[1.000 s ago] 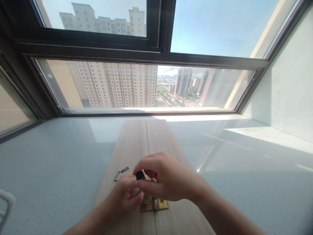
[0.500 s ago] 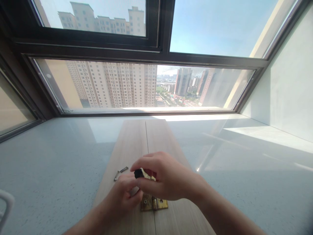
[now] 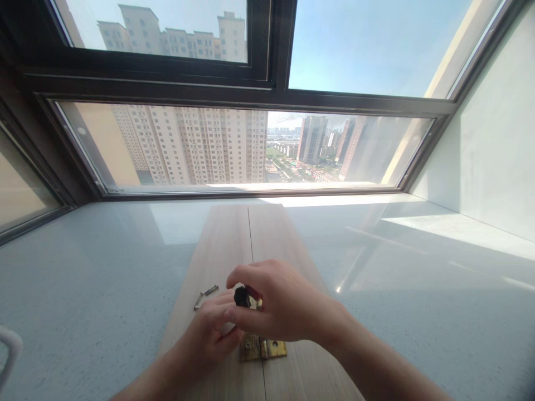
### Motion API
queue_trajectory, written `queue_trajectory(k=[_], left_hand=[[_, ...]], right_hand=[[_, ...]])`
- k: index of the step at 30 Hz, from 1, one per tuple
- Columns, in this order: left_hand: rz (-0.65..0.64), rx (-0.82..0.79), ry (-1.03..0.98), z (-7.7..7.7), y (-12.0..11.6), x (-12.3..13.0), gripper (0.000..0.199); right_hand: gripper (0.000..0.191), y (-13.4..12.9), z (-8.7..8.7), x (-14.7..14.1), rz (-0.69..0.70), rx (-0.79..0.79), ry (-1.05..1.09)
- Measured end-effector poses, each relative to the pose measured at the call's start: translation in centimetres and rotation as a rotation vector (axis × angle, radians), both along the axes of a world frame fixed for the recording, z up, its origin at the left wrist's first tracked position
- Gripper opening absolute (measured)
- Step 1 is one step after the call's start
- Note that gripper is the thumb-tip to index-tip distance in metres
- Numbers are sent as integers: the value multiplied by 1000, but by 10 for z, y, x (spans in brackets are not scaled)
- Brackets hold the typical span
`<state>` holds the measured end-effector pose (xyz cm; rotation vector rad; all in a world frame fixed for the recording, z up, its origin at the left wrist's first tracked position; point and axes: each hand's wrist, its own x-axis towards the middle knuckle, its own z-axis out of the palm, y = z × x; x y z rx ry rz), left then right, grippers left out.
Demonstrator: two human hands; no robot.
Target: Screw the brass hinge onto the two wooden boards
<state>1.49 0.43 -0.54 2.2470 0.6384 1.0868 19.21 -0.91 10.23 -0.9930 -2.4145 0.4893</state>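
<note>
My right hand [image 3: 278,301] is closed around a screwdriver [image 3: 241,297]; its black handle end points up between thumb and fingers, with a bit of dark red behind. Most of its shaft and its tip are hidden below the hands. My left hand [image 3: 219,323] is bent low beside it, thumb and fingers drawn together at the left leaf of a brass hinge [image 3: 273,348]; what they pinch is hidden. The hinge lies across the seam between two pale wooden boards [image 3: 225,239], and open screw holes show at its near end.
A few loose screws [image 3: 207,296] lie on the left board, just beyond my left hand. The boards rest on a speckled white sill [image 3: 108,289] under a dark-framed window [image 3: 234,94]. A white curved object [image 3: 12,345] stands at the left edge.
The black handle end has shifted slightly right and turned a little, and my right fingers have moved on it. My left hand stays nearly in place.
</note>
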Motion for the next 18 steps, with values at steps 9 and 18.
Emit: queue_trajectory(k=[9,18], left_hand=[[6,22,-43,1,-3,3,10],[30,47,3,-4,-1,-1,14]], right_hand=[[14,1,-3,-1,24,-58,46],[23,0,-1,-1,51,-12,47]])
